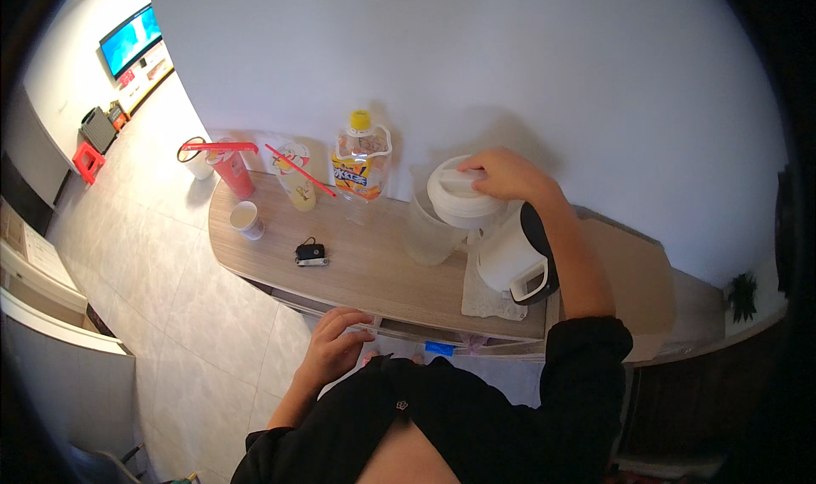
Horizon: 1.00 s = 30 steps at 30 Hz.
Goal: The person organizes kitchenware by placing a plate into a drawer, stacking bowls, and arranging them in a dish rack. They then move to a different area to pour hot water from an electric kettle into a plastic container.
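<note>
Right hand (507,176) rests on top of white lid (461,195) of a clear plastic pitcher (432,226); fingers curl over the lid's far rim at about 1 o'clock of the lid, thumb side toward the person. Grip looks closed down on the lid, though whether it presses or merely lies there cannot be told. Pitcher stands upright on the wooden countertop (365,267), its body showing below and to 8 o'clock of the hand.

White electric kettle (513,260) with a black handle stands just beside the pitcher at its 4 o'clock, on a pale cloth mat (489,301); the right forearm passes over the kettle's far side.

Left hand (333,344) sits at the near edge of the countertop, at 7 o'clock from the pitcher and well apart from it; fingers bent and together against the edge, holding nothing that shows.

Farther along the counter at 10 o'clock from the pitcher: a large juice bottle (361,159) with a yellow cap, a yellowish drink cup (297,182) with a red straw, a pink cup (231,168), a small white cup (246,218), a black key fob (311,253).
</note>
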Each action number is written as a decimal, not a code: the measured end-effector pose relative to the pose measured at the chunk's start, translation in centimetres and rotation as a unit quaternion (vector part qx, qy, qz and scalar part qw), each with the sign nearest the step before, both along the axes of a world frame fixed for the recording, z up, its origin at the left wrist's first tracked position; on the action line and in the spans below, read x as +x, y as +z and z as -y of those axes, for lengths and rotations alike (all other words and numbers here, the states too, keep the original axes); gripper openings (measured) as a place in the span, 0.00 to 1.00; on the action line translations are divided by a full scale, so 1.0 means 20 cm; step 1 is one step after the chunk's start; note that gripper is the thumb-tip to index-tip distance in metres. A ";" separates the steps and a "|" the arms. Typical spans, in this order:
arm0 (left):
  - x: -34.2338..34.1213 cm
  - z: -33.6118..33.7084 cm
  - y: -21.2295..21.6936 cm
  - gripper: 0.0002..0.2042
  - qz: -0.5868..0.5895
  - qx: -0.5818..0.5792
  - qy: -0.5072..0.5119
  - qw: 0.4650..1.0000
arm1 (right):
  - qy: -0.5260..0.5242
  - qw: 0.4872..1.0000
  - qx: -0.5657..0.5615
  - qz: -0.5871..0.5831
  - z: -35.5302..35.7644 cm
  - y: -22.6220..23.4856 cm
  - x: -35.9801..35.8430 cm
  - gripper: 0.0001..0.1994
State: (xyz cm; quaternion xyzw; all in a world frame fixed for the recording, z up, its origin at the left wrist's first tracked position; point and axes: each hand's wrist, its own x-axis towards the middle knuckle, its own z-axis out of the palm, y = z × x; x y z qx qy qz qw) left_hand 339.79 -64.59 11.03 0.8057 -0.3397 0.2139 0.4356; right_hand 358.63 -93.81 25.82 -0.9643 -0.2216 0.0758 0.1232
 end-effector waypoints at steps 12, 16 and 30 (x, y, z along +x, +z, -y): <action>0.32 0.18 -0.31 0.27 -0.238 -0.135 0.058 0.960 | 0.039 0.994 -0.027 -0.095 -0.09 0.04 0.12 0.20; 0.59 0.40 -0.29 0.44 -0.146 -0.079 0.095 0.982 | 0.044 0.995 -0.031 -0.085 -0.07 0.05 0.11 0.19; 0.70 0.71 -0.28 0.47 -0.087 -0.163 0.123 0.975 | 0.038 0.993 -0.099 -0.054 -0.11 0.07 0.10 0.19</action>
